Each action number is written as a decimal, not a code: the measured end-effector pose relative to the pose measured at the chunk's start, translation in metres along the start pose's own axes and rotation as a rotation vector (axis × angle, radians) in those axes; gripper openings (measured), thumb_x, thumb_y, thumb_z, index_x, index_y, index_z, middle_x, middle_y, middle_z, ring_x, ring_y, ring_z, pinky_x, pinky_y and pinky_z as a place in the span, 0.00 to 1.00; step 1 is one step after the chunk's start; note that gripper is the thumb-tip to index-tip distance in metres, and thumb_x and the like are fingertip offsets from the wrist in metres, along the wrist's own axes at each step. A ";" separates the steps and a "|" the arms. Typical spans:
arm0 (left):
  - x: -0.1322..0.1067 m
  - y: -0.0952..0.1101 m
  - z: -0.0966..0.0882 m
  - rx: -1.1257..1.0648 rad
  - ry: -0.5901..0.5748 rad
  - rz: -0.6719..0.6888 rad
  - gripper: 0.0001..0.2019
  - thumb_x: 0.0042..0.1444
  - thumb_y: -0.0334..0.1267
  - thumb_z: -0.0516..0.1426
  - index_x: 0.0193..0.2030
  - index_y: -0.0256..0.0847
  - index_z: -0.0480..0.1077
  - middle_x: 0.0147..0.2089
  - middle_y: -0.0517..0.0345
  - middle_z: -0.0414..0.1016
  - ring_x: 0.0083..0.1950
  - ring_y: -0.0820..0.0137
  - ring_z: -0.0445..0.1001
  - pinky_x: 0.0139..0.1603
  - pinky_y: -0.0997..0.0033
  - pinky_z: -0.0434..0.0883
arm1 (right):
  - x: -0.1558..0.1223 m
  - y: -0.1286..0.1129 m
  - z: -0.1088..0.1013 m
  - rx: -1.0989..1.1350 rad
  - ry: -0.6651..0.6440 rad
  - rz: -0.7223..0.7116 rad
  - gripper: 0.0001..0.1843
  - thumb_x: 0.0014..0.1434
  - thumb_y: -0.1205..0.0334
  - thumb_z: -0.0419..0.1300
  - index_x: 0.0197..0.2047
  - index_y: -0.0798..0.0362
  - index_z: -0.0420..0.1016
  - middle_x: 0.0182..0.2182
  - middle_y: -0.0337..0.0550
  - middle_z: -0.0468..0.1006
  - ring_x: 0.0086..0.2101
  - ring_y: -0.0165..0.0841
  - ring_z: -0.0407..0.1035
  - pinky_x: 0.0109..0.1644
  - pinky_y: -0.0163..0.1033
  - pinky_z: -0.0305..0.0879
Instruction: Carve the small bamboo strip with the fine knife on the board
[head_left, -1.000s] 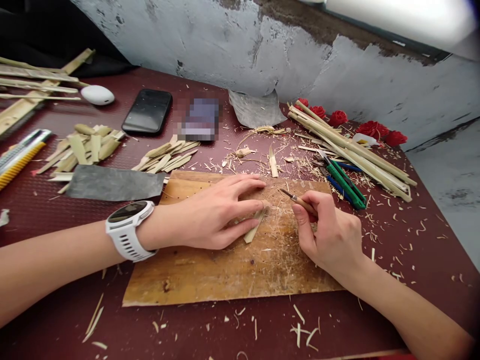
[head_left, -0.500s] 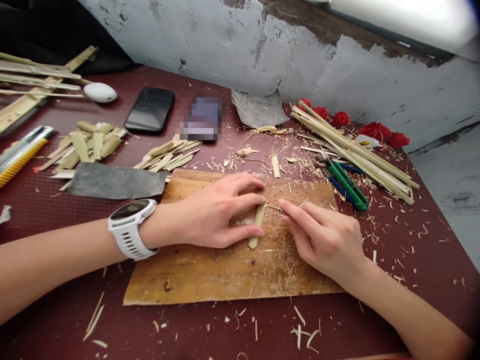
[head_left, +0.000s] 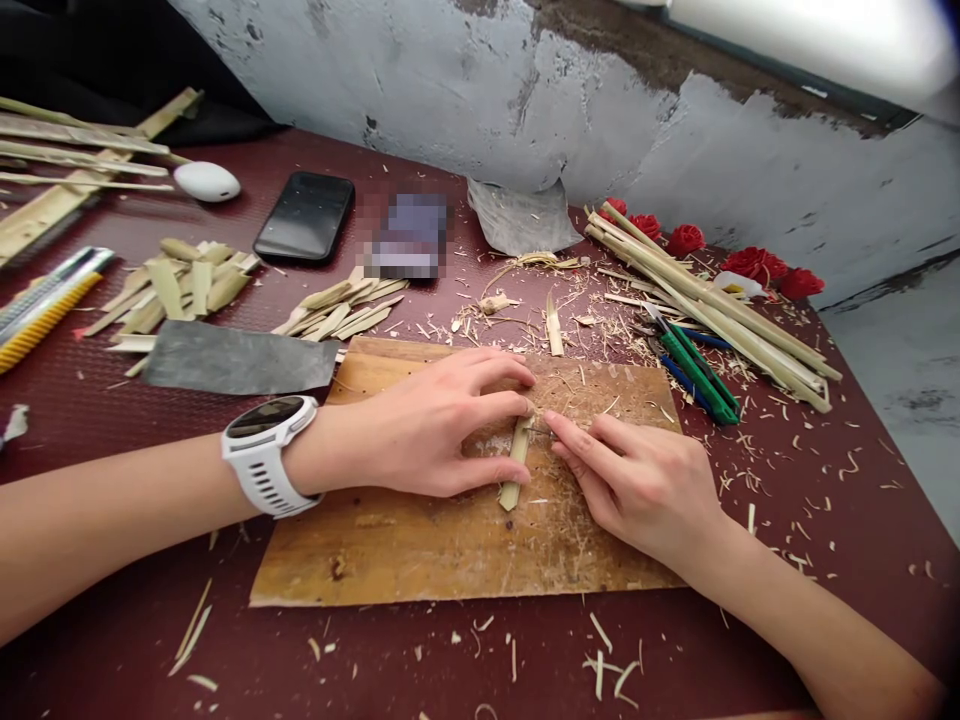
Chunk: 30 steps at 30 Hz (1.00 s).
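On a scratched wooden board (head_left: pixel 390 560) lies a short, pale green bamboo strip (head_left: pixel 513 482), its near end cut to a point. My left hand (head_left: pixel 442 425) steadies it, thumb on the near part and fingertips at the far end. My right hand (head_left: pixel 645 480) pinches a small, thin metal blade (head_left: pixel 538 431), mostly hidden by the fingers. Its tip reaches across the strip between my left thumb and index finger.
Thin shavings litter the board and the dark red table. Behind are cut bamboo pieces (head_left: pixel 349 305), a black phone (head_left: pixel 305 218) and longer bamboo sticks (head_left: pixel 712 305). A green-handled cutter (head_left: pixel 701 375) lies right, a yellow cutter (head_left: pixel 52 305) far left, and red flowers (head_left: pixel 754 264) by the wall.
My right hand has moved left, bringing the blade from beside the strip onto it. The strip sits slightly nearer me. My left hand keeps its hold.
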<state>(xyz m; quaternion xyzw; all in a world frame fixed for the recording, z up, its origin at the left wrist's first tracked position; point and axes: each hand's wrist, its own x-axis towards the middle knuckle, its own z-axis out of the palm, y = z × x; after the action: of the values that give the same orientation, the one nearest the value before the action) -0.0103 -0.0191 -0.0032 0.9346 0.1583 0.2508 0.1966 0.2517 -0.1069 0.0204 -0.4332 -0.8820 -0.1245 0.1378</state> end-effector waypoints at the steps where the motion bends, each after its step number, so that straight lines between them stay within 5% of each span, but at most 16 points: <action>1: 0.000 0.000 0.000 0.004 -0.001 0.002 0.24 0.69 0.55 0.61 0.59 0.36 0.76 0.64 0.34 0.74 0.68 0.46 0.72 0.70 0.40 0.72 | 0.000 0.000 0.000 0.003 -0.001 -0.003 0.15 0.74 0.60 0.60 0.58 0.50 0.83 0.29 0.35 0.78 0.25 0.28 0.66 0.31 0.39 0.54; 15: 0.002 0.001 -0.001 0.001 -0.062 -0.009 0.24 0.69 0.54 0.61 0.60 0.36 0.78 0.69 0.35 0.72 0.72 0.47 0.70 0.76 0.39 0.66 | 0.000 0.003 -0.007 -0.061 -0.100 -0.093 0.21 0.71 0.69 0.59 0.65 0.54 0.78 0.30 0.37 0.75 0.27 0.31 0.62 0.33 0.40 0.51; 30: 0.003 0.001 -0.003 0.005 -0.079 -0.027 0.26 0.69 0.56 0.60 0.62 0.38 0.79 0.70 0.37 0.72 0.72 0.47 0.70 0.76 0.39 0.65 | -0.008 0.011 -0.002 -0.065 -0.105 -0.104 0.17 0.74 0.64 0.59 0.63 0.53 0.79 0.30 0.36 0.78 0.24 0.30 0.63 0.30 0.40 0.50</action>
<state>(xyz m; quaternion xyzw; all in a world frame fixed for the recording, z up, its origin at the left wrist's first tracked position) -0.0094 -0.0185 0.0005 0.9419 0.1634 0.2109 0.2039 0.2653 -0.1067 0.0207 -0.3971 -0.9047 -0.1371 0.0706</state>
